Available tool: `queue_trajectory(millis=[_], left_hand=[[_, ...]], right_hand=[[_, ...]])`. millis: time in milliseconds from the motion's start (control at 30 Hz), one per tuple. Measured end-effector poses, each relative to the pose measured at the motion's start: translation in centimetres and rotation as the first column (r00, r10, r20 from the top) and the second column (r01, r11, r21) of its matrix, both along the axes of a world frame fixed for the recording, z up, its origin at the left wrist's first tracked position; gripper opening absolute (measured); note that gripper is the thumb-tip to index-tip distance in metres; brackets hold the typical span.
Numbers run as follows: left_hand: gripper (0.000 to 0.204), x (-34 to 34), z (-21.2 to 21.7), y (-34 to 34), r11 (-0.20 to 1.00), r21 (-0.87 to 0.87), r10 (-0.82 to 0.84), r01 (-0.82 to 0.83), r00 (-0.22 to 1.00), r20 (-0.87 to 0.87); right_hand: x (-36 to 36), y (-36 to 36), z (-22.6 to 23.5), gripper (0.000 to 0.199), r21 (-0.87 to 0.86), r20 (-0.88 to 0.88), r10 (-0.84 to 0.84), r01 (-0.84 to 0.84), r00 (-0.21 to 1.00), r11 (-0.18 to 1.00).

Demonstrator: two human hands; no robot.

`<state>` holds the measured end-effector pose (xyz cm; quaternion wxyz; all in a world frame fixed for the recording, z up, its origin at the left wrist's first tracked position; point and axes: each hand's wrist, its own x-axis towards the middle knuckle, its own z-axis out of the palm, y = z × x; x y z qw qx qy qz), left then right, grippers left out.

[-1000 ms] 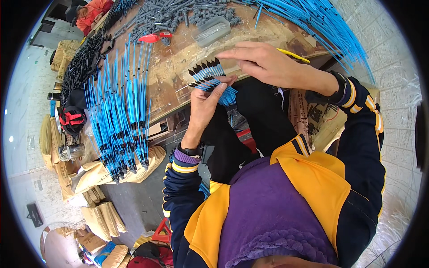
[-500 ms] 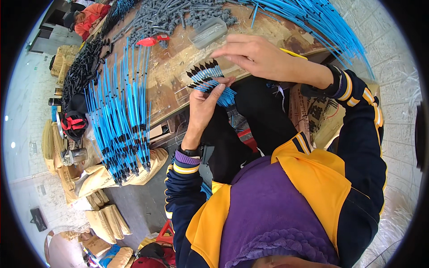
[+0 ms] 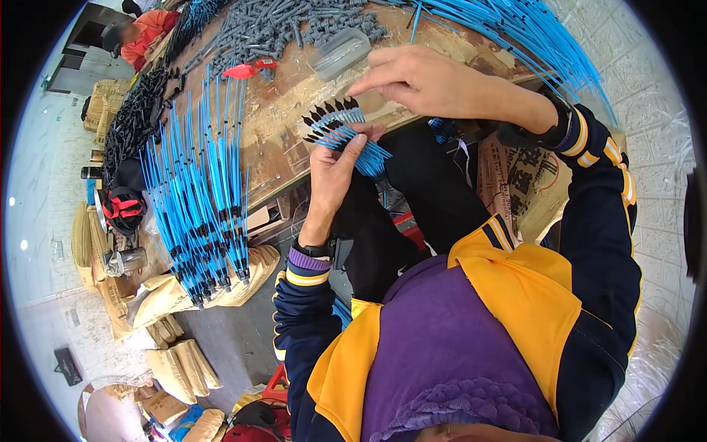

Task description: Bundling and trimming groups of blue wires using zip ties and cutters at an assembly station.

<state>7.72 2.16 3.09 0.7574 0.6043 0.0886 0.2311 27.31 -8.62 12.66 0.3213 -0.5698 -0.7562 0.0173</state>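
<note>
My left hand (image 3: 335, 173) grips a fanned bundle of short blue rods with black pointed tips (image 3: 340, 131), held just above the near edge of the wooden workbench (image 3: 287, 125). Over the bench, a little beyond the bundle's tips, hovers my right hand (image 3: 427, 81); its fingers are loosely curled and pinched together. Whether it holds a piece is hidden. My dark trousers and a purple and yellow jacket fill the lower part of the view.
A long row of blue rods with black ends (image 3: 199, 206) lies on the bench's left side. Grey plastic parts (image 3: 287, 22) and a clear box (image 3: 339, 51) sit at the back, with red cutters (image 3: 247, 71). Loose blue rods (image 3: 530, 37) spread at right. Another person (image 3: 140, 33) sits far left. Sacks (image 3: 177, 295) lie below.
My right hand has slid left and closer to the bundle's tips. The left hand has kept its grip on the bundle and shifted it only slightly.
</note>
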Motion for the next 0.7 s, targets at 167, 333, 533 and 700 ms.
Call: queue_trajectory(millis=[167, 333, 533, 700], left_hand=[[0.021, 0.2, 0.1, 0.0, 0.998, 0.068, -0.005, 0.006, 1.0, -0.012], [0.021, -0.1, 0.0, 0.1, 0.999, 0.052, 0.005, -0.005, 1.0, 0.007], [0.02, 0.2, 0.0, 0.1, 0.999, 0.033, 0.002, -0.003, 1.0, 0.022], [0.02, 0.2, -0.1, 0.1, 1.0, 0.026, 0.001, -0.002, 0.999, 0.034]], right_hand=[[0.0, 0.7, -0.8, 0.027, 0.056, -0.042, -0.004, 0.006, 0.999, 0.998], [-1.1, 0.1, -1.6, 0.027, 0.041, -0.115, -0.089, 0.094, 0.989, 0.995], [-0.7, 0.2, -2.0, 0.033, 0.201, 0.059, -0.129, 0.115, 0.99, 0.973], [-0.6, 0.0, -1.8, 0.038, 0.188, 0.021, -0.109, 0.103, 0.994, 0.977]])
